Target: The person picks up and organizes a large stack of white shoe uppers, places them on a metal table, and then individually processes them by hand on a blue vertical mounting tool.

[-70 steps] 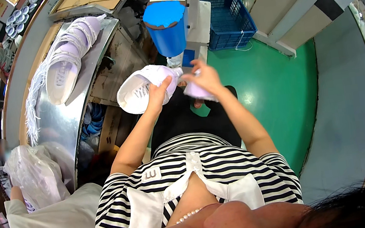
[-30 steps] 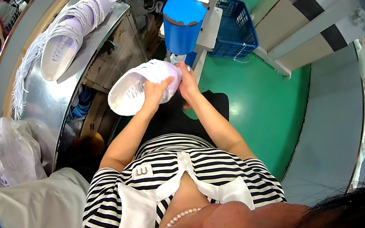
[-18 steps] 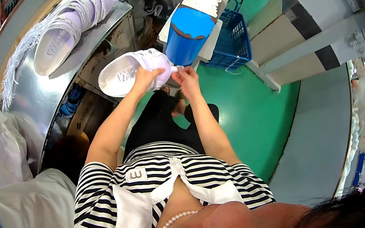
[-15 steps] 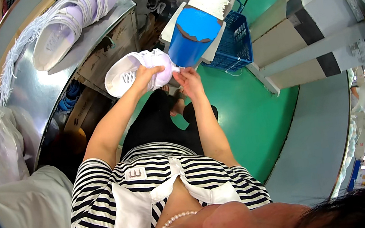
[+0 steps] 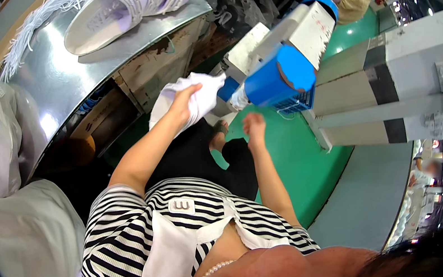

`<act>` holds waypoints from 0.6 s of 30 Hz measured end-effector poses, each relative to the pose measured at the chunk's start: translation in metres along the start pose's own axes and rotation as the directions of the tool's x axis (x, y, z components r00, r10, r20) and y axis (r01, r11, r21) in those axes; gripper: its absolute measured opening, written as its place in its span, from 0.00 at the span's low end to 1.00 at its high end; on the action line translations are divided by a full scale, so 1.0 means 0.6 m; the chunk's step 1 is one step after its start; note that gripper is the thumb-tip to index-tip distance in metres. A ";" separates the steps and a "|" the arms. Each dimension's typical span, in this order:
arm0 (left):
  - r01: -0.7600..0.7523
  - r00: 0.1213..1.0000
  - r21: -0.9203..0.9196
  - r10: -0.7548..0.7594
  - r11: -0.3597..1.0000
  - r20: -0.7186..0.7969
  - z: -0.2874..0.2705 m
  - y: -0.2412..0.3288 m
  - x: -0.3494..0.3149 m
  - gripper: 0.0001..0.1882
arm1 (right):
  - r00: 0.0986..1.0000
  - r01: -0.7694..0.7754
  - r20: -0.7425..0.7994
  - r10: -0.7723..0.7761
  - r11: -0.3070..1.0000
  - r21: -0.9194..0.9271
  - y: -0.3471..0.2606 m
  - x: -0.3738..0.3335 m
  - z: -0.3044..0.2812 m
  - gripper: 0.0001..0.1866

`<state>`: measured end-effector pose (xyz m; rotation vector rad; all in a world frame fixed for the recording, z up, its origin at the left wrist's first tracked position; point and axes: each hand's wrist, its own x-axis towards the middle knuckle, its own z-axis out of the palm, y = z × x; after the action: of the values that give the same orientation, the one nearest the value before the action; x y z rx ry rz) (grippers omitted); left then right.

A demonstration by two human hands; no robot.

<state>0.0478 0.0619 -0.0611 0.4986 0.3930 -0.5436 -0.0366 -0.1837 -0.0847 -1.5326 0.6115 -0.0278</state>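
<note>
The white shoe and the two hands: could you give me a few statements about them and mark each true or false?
1. The left hand holds the white shoe. True.
2. The right hand also grips the shoe. False: it hangs free below the blue bin, holding nothing.
3. More pale shoes lie on the metal table. True.
4. The floor under the hands is red. False: it is green.
</note>
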 end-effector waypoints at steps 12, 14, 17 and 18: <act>-0.359 0.888 0.336 0.429 0.871 -0.163 -0.016 0.069 -0.250 0.31 | 0.904 0.425 0.427 -0.002 -0.097 -0.900 -0.084 0.241 0.342 0.27; -0.330 0.898 0.342 0.404 0.880 -0.174 -0.018 0.079 -0.251 0.32 | 0.943 0.332 0.321 0.083 -0.220 -0.917 -0.066 0.292 0.354 0.32; -0.305 0.903 0.293 0.373 0.906 -0.214 -0.012 0.101 -0.245 0.32 | 0.936 0.345 0.334 0.113 -0.486 -0.803 -0.033 0.359 0.364 0.28; -0.276 0.903 0.286 0.349 0.918 -0.250 -0.012 0.110 -0.244 0.32 | 0.926 0.375 0.333 0.177 -0.520 -0.767 -0.028 0.379 0.368 0.26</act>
<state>-0.0312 0.1719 0.0256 0.8719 0.5232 -0.1986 0.2482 -0.0702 -0.1667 -3.4725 -0.1655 0.9882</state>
